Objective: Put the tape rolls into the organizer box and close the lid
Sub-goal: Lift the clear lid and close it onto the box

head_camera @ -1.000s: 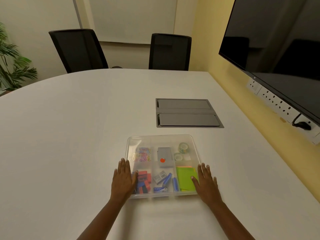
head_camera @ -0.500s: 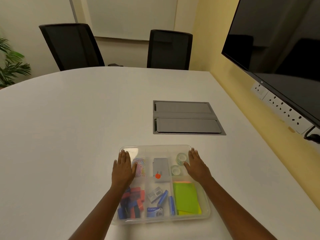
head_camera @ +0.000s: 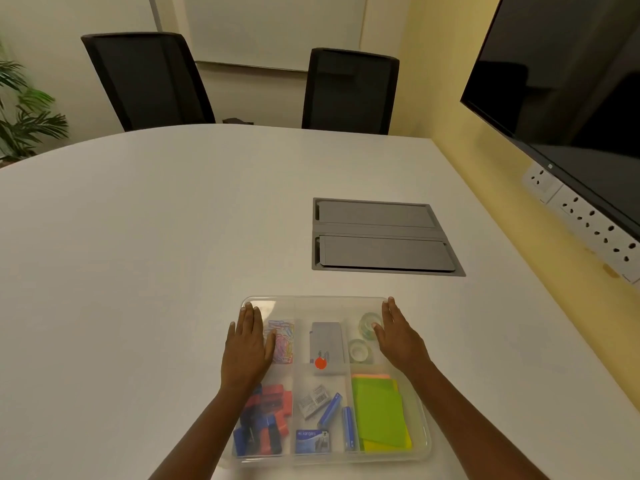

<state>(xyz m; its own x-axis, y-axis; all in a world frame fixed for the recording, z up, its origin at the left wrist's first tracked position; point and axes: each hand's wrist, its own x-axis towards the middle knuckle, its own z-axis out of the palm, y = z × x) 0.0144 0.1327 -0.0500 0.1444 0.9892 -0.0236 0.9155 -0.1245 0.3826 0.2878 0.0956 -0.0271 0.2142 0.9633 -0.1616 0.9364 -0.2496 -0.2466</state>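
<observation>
Hands lie flat and spread on the clear lid (head_camera: 322, 306) of the organizer box (head_camera: 424, 441), which sits at the lower centre of the frame on the white tabletop (head_camera: 156, 237). Left hand (head_camera: 247, 348) presses near the lid's upper-left corner, over the coloured paper clips (head_camera: 282, 344); right hand (head_camera: 398, 337) presses near the upper-right corner, gripping nothing. Two clear tape rolls (head_camera: 362, 341) sit in the box's upper-right compartment, just left of the right hand, seen through the lid. Green sticky notes (head_camera: 379, 414) fill the compartment below them. A grey cable hatch (head_camera: 381, 237) lies higher in the frame.
</observation>
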